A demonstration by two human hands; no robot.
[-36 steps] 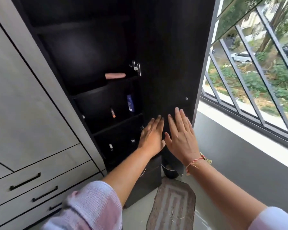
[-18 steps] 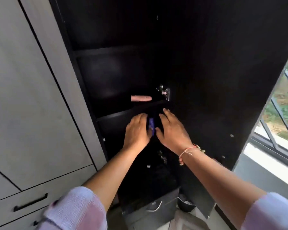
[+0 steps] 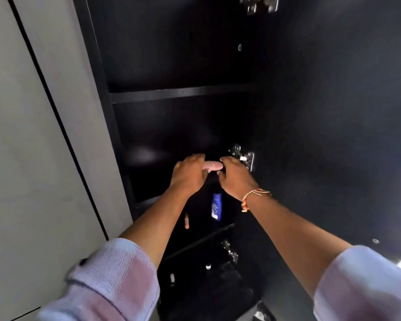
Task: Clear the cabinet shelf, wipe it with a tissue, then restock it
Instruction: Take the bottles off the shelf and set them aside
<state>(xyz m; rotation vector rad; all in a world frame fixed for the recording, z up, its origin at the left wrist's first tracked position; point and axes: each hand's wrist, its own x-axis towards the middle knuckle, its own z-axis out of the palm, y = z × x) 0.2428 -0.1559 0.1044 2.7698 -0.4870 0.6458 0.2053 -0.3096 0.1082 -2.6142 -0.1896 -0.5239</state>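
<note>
A pink tube point(image 3: 212, 166) lies on its side on a shelf point(image 3: 146, 200) of the dark open cabinet. My left hand point(image 3: 190, 176) curls round the tube's left end. My right hand point(image 3: 235, 178) reaches in at its right end, fingers bent over it; whether they grip it is hidden. On the shelf below stand a blue bottle point(image 3: 216, 206) and a small orange tube point(image 3: 186, 221). Further down are two small white-capped items point(image 3: 208, 266), dim in shadow.
The cabinet door point(image 3: 333, 135) stands open on the right, with metal hinges point(image 3: 243, 156) just right of my right hand. An upper shelf point(image 3: 181, 92) looks bare. Pale grey cupboard fronts point(image 3: 33, 158) fill the left side.
The view has closed in on the cabinet. Both hands rose from in front of the blue bottle's shelf to the shelf above and came onto the pink tube.
</note>
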